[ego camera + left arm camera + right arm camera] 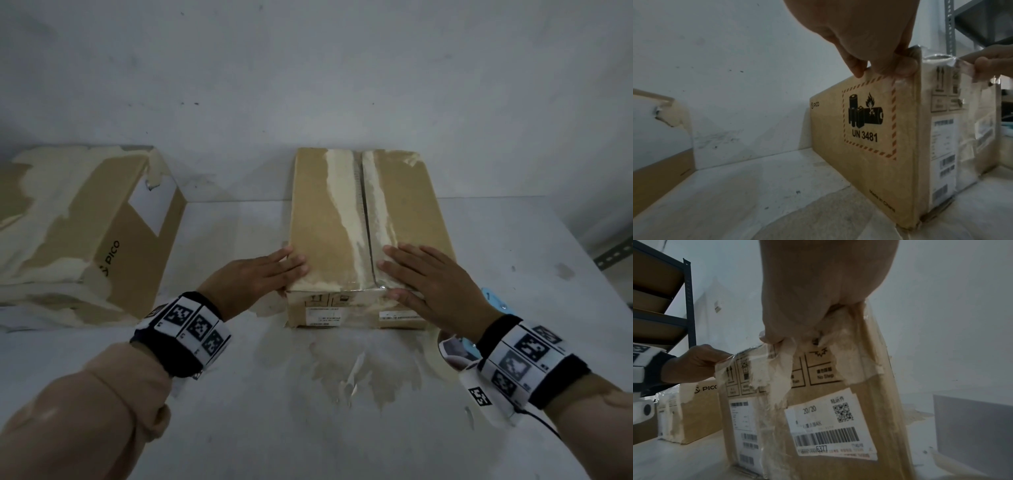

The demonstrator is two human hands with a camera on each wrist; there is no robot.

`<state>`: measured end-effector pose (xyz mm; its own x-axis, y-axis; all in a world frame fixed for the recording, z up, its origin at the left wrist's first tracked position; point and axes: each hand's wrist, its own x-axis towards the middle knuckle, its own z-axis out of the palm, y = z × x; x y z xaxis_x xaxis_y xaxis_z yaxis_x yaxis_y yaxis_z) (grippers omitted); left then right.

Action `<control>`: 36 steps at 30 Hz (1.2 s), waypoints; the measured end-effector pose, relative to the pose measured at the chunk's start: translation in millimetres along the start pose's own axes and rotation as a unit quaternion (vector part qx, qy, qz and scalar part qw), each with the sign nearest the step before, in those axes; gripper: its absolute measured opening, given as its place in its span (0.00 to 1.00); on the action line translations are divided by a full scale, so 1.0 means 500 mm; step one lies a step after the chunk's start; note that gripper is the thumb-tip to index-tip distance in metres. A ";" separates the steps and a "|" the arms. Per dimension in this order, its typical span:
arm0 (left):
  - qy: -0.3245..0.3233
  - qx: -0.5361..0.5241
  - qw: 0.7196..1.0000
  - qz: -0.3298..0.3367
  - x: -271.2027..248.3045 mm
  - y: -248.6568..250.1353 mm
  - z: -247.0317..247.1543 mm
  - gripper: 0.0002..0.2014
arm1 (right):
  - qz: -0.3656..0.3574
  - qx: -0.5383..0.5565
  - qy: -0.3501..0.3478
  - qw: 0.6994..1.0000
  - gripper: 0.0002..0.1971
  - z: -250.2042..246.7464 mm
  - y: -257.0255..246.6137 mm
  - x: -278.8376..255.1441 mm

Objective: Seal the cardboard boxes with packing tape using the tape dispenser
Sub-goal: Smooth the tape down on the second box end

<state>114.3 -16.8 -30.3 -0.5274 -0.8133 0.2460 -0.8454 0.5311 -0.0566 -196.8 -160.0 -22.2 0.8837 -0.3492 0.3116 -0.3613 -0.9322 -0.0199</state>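
Observation:
A brown cardboard box (329,219) lies in the middle of the white table (274,428), its two top flaps meeting at a centre seam (364,222) lined with torn old tape. My left hand (260,274) lies flat on the near left corner, with the thumb (906,65) down the side that bears a battery label (869,123). My right hand (421,274) presses flat on the right flap by the seam, thumb on the loose clear tape (777,369) on the front face. A blue and white object (491,298), possibly the dispenser, is mostly hidden behind my right wrist.
A second, larger box (85,233) with peeled tape lies at the table's left. The wall stands directly behind both boxes. A metal shelf rack (688,305) shows beyond the left hand in the right wrist view. A grey block (972,426) sits to the right.

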 end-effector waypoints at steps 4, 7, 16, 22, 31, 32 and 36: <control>0.058 -0.010 0.995 -0.075 -0.008 0.034 -0.011 0.45 | 0.008 0.004 -0.013 1.000 0.29 -0.001 -0.002 0.001; 0.144 -0.071 0.950 -0.268 -0.013 0.091 -0.012 0.28 | 0.013 0.002 -0.015 1.000 0.29 -0.002 -0.005 0.002; 0.115 -0.069 0.935 -0.328 0.001 0.176 0.006 0.18 | 0.013 0.006 -0.016 1.000 0.27 -0.005 -0.007 0.001; 0.129 -0.142 0.912 -0.363 -0.033 0.119 -0.036 0.18 | 0.018 0.001 -0.026 0.999 0.29 -0.004 -0.006 0.002; 0.037 0.074 0.996 -0.034 0.014 0.033 -0.029 0.22 | 0.017 -0.004 -0.036 0.999 0.28 -0.005 -0.009 0.002; 0.033 0.063 0.997 -0.022 0.018 0.030 -0.030 0.19 | 0.019 -0.004 -0.036 0.999 0.28 -0.006 -0.009 0.002; 0.022 0.041 0.999 -0.022 0.019 0.028 -0.025 0.23 | 0.019 -0.003 -0.030 0.999 0.28 -0.005 -0.010 0.002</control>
<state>98.5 -13.9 -16.6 -0.4872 -0.8227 0.2930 -0.8725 0.4727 -0.1236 -195.2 -155.6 -19.4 0.8851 -0.3902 0.2537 -0.3973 -0.9174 -0.0252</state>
